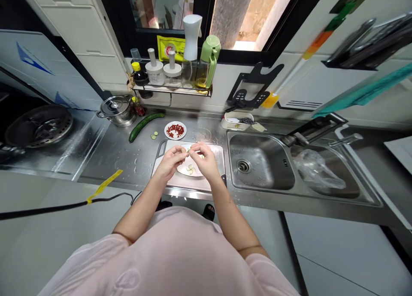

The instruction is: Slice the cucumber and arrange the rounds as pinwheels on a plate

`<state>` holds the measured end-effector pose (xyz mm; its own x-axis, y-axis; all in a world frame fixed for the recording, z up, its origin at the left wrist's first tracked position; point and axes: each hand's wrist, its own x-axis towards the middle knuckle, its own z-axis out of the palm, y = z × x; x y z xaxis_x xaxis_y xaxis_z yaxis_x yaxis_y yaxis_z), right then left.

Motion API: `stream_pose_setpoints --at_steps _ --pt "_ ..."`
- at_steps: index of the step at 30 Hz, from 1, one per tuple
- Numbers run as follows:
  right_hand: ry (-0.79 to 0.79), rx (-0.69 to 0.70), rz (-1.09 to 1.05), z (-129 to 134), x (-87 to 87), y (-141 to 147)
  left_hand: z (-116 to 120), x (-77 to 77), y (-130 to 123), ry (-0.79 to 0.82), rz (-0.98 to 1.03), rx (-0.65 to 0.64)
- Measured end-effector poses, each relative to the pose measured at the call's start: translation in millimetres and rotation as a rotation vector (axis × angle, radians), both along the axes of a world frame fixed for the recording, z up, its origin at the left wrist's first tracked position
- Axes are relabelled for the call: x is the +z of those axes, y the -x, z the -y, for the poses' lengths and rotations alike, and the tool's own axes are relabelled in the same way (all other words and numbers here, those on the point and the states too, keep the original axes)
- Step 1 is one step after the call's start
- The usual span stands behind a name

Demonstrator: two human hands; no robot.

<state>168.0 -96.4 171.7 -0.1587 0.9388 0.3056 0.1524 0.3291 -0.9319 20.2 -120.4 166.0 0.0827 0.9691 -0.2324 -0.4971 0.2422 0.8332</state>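
My left hand [170, 162] and right hand [205, 159] meet at the fingertips, both pinching a thin cucumber slice [189, 149] just above a white plate [184, 169]. Slices on the plate are fanned into a pinwheel [190, 169]. Plate sits on a white cutting board [183, 182]. Beyond that, on the steel counter [116, 158]: a whole-looking cucumber [144, 126], two loose slices [154, 135] beside it, a small plate of dried red berries [175, 130]. Steel sink [257, 163] right of the board. Steel pot [117, 111] far left, bottles [140, 74] on a wall shelf [170, 90] behind.
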Motion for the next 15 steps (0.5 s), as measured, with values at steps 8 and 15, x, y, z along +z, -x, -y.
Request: stream_pose_setpoints --at_steps 8,15 --pt "-0.017 -0.003 0.034 0.1 -1.7 2.5 -0.2 -0.9 1.4 -0.189 -0.276 0.180" --pt "0.004 0.001 0.039 0.3 -4.2 2.0 0.4 -2.2 0.8 -0.297 -0.384 0.194"
